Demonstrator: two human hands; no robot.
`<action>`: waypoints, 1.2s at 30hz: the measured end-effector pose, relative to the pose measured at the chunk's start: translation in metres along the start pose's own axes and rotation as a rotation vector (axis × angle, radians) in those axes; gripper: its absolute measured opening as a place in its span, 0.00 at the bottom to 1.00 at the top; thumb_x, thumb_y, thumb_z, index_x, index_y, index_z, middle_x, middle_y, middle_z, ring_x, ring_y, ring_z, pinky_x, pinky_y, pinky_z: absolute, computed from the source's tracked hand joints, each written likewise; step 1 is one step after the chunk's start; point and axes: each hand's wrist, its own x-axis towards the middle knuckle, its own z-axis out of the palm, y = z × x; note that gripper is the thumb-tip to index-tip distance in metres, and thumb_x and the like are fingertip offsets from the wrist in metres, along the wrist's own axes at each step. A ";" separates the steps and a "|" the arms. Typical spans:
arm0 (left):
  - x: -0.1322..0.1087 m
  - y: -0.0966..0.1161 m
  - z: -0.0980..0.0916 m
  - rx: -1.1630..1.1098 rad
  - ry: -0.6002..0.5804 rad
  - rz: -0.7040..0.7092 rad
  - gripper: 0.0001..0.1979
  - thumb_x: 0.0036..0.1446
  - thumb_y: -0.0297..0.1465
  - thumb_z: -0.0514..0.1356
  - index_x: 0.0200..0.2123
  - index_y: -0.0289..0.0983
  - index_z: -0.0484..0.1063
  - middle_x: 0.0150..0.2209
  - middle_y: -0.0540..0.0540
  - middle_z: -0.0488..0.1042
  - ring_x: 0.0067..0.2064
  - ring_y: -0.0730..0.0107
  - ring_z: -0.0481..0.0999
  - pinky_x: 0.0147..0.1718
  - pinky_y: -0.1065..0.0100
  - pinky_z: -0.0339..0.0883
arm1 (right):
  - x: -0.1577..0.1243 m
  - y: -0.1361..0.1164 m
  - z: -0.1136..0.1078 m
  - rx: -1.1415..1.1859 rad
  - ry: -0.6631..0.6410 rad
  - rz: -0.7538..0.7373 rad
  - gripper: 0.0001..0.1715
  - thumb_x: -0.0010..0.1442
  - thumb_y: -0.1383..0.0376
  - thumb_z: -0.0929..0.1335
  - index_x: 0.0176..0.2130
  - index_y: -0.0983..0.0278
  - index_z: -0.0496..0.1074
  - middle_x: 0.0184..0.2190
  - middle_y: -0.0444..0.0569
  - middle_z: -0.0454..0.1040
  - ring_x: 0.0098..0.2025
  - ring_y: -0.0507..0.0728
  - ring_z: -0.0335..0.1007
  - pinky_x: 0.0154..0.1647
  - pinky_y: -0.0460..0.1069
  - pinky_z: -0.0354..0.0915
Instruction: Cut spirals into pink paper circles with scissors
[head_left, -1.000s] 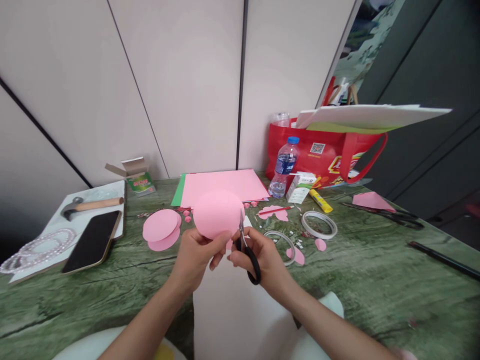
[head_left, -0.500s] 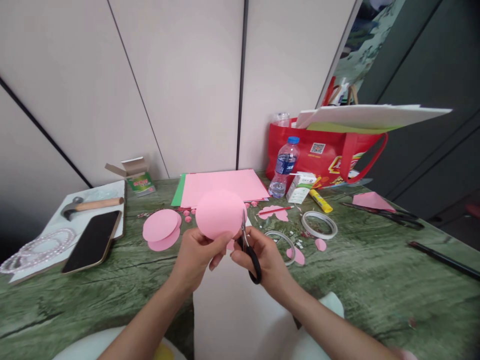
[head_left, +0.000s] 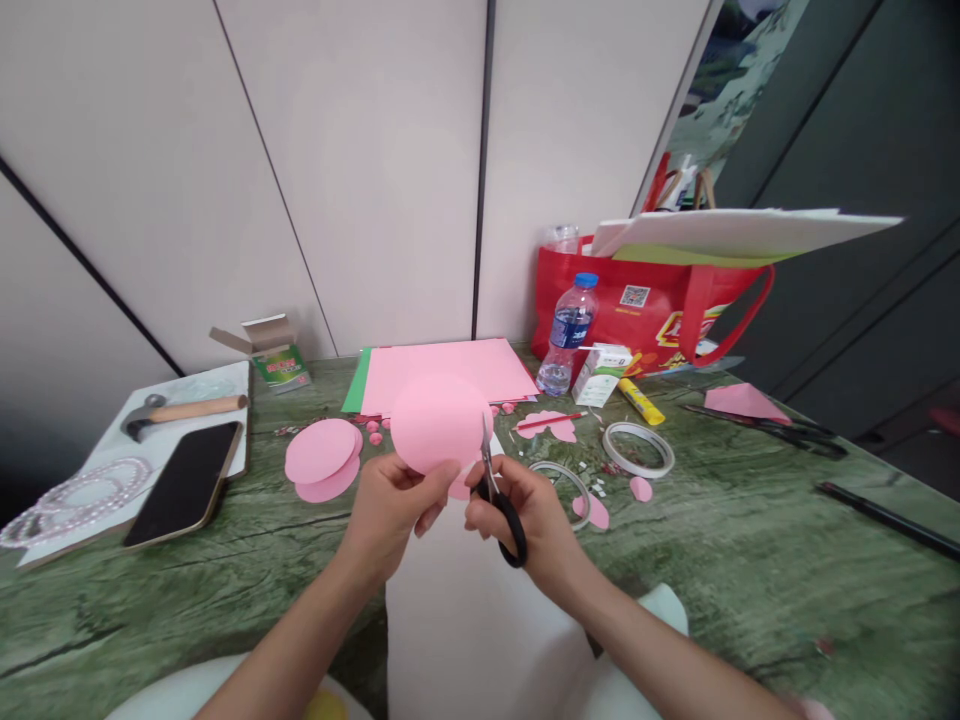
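Note:
My left hand [head_left: 394, 508] pinches the lower edge of a pink paper circle [head_left: 438, 420] and holds it upright above the green table [head_left: 750, 540]. My right hand [head_left: 525, 515] grips black-handled scissors [head_left: 496, 496], whose blades point up at the circle's right edge. More pink circles [head_left: 322, 457] lie stacked on the table to the left of my hands. A sheet of pink paper [head_left: 450, 372] lies flat behind them.
A phone [head_left: 186, 482], a hammer [head_left: 180, 410] and beads [head_left: 75, 500] rest on a white board at left. Tape rolls [head_left: 639, 449], a glue stick [head_left: 640, 400], a small box [head_left: 600, 374], a water bottle [head_left: 570, 335] and a red bag [head_left: 660, 305] stand at right. Dark scissors [head_left: 780, 428] lie far right.
The pink circle has turned and shifted slightly in my left hand while the scissors work along its right edge. Both hands stay in nearly the same place.

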 end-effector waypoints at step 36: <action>0.000 -0.002 0.002 -0.031 -0.011 0.014 0.12 0.45 0.31 0.62 0.15 0.32 0.66 0.11 0.55 0.60 0.12 0.86 0.54 0.10 0.78 0.46 | 0.002 0.008 -0.003 0.077 -0.070 -0.128 0.16 0.45 0.63 0.72 0.31 0.63 0.62 0.23 0.40 0.61 0.25 0.48 0.55 0.25 0.44 0.53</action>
